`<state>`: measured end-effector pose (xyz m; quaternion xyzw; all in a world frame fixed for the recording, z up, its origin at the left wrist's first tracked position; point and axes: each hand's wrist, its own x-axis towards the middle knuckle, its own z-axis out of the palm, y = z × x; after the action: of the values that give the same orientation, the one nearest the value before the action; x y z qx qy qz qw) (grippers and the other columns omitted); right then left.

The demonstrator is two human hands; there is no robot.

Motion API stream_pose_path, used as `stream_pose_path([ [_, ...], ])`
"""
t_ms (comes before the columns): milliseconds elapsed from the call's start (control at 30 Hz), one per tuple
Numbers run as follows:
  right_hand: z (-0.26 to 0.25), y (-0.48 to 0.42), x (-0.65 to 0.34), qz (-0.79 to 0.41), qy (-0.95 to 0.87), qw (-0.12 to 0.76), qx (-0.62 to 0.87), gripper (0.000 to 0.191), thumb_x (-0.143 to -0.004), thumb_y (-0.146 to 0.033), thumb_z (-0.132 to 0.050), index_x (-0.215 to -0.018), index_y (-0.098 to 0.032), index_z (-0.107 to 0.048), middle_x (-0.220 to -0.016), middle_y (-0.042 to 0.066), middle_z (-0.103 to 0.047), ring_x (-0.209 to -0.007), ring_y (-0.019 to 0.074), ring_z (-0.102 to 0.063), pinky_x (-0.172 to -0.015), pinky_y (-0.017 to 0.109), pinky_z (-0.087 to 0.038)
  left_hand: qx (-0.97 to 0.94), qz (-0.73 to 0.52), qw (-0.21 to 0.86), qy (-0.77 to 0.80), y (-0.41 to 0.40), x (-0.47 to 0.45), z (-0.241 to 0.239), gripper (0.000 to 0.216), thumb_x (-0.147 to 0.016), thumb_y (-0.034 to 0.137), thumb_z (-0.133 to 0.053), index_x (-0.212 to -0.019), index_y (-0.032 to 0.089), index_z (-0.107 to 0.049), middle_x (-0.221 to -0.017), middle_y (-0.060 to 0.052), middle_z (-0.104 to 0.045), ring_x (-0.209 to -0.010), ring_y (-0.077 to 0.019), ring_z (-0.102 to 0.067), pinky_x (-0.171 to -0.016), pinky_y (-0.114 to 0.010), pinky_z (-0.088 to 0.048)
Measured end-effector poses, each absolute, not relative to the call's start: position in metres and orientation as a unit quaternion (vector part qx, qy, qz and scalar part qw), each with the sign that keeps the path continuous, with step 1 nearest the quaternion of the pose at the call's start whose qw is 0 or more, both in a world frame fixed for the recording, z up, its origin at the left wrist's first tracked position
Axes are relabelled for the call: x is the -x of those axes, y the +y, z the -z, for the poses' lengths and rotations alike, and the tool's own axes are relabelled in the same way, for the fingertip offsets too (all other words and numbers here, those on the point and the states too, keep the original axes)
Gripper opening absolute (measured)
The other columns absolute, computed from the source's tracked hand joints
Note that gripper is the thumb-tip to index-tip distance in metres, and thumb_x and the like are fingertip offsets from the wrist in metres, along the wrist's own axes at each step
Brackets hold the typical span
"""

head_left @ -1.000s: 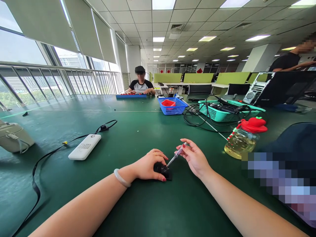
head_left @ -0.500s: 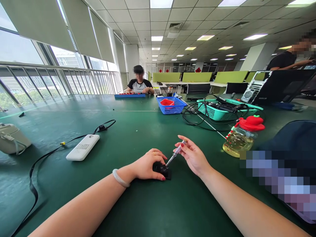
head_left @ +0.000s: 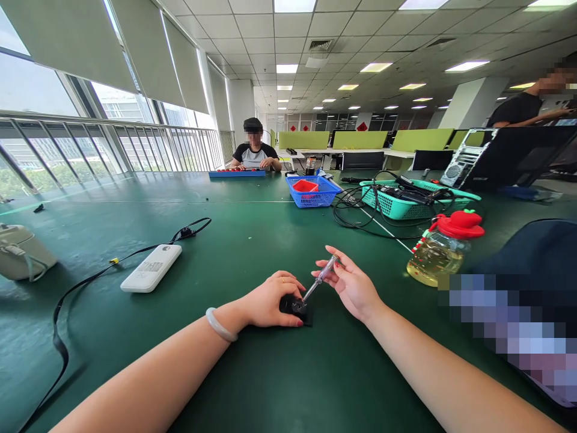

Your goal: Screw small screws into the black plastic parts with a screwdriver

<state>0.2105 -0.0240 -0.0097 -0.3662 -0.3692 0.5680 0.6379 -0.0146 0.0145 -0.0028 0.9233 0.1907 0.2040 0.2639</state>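
On the green table, my left hand is closed around a small black part, whose exact kind I cannot make out. Its thumb and fingers press the part from both sides and cover some of it. Between the thumb and fingers of my right hand is a screwdriver with a clear handle. The shaft slants down to the left, and its tip meets the top of the black part.
A white power bank and a black strap lie left. Right stands a red-lidded bottle. Farther back are a blue basket, a green basket with cables, and a seated person. Another person stands far right.
The fingers of my right hand have shifted slightly on the screwdriver's handle, and its angle differs a little. My left hand keeps its hold on the black part.
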Motion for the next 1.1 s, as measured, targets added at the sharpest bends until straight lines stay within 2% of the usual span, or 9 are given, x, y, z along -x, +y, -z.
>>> stream_pose_path([
  [267, 0.0097, -0.0223, -0.2106, -0.546, -0.368, 0.652, 0.375, 0.04, -0.062, -0.044, -0.087, -0.092, -0.026, -0.066, -0.072, -0.003, -0.066, -0.072, 0.0153, -0.063, -0.077, 0.034, -0.05, -0.923, -0.204, 0.264, 0.191, 0.0155, 0.0147, 0.0047, 0.034, -0.066, 0.041, -0.082, -0.087, 0.021, -0.064, -0.117, -0.008, -0.067, -0.12, -0.0277, -0.051, -0.105, -0.042, -0.039],
  [467, 0.0094, -0.0225, -0.2081, -0.537, -0.37, 0.657, 0.379, 0.04, -0.06, -0.048, -0.087, -0.078, -0.024, -0.061, -0.068, -0.005, -0.061, -0.066, 0.0137, -0.059, -0.072, 0.033, -0.05, -0.925, -0.204, 0.259, 0.19, 0.0162, 0.0142, 0.0056, 0.035, -0.066, 0.043, -0.082, -0.088, 0.021, -0.065, -0.117, -0.008, -0.067, -0.12, -0.0273, -0.051, -0.106, -0.043, -0.038],
  [767, 0.0099, -0.0242, -0.2093, -0.546, -0.365, 0.641, 0.397, 0.054, -0.06, -0.048, -0.085, -0.103, -0.026, -0.061, -0.08, -0.001, -0.072, -0.073, 0.0202, -0.07, -0.086, 0.042, -0.049, -0.924, -0.204, 0.257, 0.197, 0.0158, 0.0145, 0.0051, 0.035, -0.066, 0.042, -0.082, -0.088, 0.021, -0.065, -0.118, -0.008, -0.067, -0.122, -0.0283, -0.05, -0.106, -0.044, -0.039],
  [900, 0.0107, -0.024, -0.2099, -0.558, -0.364, 0.632, 0.396, 0.05, -0.065, -0.044, -0.082, -0.106, -0.026, -0.061, -0.084, 0.0, -0.073, -0.077, 0.0212, -0.071, -0.087, 0.043, -0.049, -0.924, -0.201, 0.259, 0.197, 0.0152, 0.0143, 0.004, 0.035, -0.066, 0.041, -0.083, -0.087, 0.021, -0.065, -0.118, -0.008, -0.067, -0.122, -0.0279, -0.049, -0.106, -0.044, -0.039],
  [1100, 0.0104, -0.0246, -0.2096, -0.525, -0.378, 0.644, 0.41, 0.045, -0.066, -0.04, -0.08, -0.103, -0.025, -0.061, -0.08, -0.001, -0.071, -0.076, 0.0217, -0.071, -0.082, 0.042, -0.051, -0.924, -0.204, 0.255, 0.198, 0.015, 0.0137, 0.004, 0.035, -0.066, 0.041, -0.083, -0.088, 0.021, -0.065, -0.117, -0.008, -0.067, -0.121, -0.0276, -0.05, -0.106, -0.043, -0.039],
])
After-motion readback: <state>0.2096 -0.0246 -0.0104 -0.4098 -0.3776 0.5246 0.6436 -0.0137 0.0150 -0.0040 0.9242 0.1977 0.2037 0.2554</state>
